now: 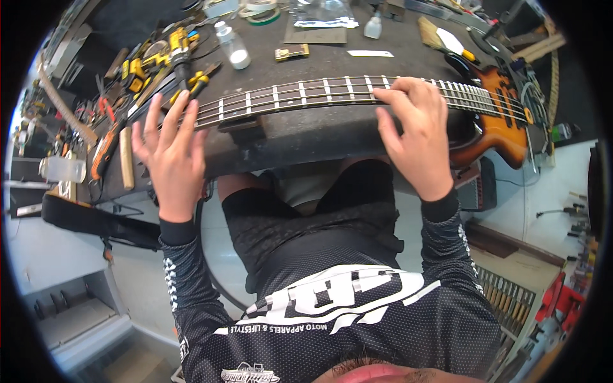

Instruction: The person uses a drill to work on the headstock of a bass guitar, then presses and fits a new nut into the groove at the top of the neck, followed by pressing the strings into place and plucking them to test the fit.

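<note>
A sunburst electric bass guitar [501,137] lies across the bench in front of me, its body at the right and its fretted neck running left. My left hand [171,150] is spread over the far left end of the neck, fingers apart, hiding part of it. Over the upper frets, close to the body, my right hand [418,124] has its fingers partly bent and its thumb apart. Its fingertips are at the strings; whether they press on them I cannot tell. Neither hand grips anything. Below the neck sits a dark support block [242,132].
Left of the neck are a yellow-black power drill [181,57], an orange-handled tool [104,153] and a wooden stick [126,159]. Behind it stand a clear spray bottle [235,52], a gold metal part [292,52] and a small bottle [373,27]. A brush [434,33] lies far right.
</note>
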Tool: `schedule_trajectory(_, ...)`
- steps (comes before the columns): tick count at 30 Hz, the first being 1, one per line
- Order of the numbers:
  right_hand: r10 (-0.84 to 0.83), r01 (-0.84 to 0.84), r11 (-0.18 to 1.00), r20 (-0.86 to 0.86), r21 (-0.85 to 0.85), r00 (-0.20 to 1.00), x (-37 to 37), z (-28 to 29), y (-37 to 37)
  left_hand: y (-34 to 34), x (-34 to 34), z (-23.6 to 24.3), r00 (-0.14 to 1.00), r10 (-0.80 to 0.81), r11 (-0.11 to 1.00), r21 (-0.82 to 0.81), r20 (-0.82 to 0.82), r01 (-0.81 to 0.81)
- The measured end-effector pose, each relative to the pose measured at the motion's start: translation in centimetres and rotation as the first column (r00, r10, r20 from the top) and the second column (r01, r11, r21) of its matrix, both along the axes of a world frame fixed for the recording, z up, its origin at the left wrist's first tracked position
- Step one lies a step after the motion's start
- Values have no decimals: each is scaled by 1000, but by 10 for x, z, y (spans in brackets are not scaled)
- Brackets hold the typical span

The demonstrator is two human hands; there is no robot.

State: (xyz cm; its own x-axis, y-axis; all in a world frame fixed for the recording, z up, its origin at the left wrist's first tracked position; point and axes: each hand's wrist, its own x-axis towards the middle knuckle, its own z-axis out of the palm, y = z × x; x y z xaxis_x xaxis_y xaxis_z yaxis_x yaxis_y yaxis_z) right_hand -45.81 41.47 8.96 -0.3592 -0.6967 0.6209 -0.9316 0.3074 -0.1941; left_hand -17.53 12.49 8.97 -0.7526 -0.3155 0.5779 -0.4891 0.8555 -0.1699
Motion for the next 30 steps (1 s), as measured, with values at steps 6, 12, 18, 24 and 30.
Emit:
schedule_trajectory(6, 61, -54, 995, 73, -83, 995, 13, -11, 7, -10, 0, -7, 999, -2, 1000, -31, 36, 3)
schedule_trajectory(12, 180, -171, 983, 198, -61, 964, 22, -45, 2, -14, 0, -26, 1000, 1, 998, -57, 1, -1)
schedule_trajectory(18, 162, -142, 985, 237, -100, 958, 15, -89, -15, 31, 5, -55, 856, -462, 866, 92, -232, 492)
schedule_trajectory(24, 65, -42, 991, 192, -124, 979, 13, -99, -25, 50, -31, -117, 872, -375, 847, 266, -315, 460)
schedule_trajectory(30, 59, -47, 973, 47, -224, 997, 14, -101, -24, 58, -43, -136, 870, -266, 917, 169, -415, 361)
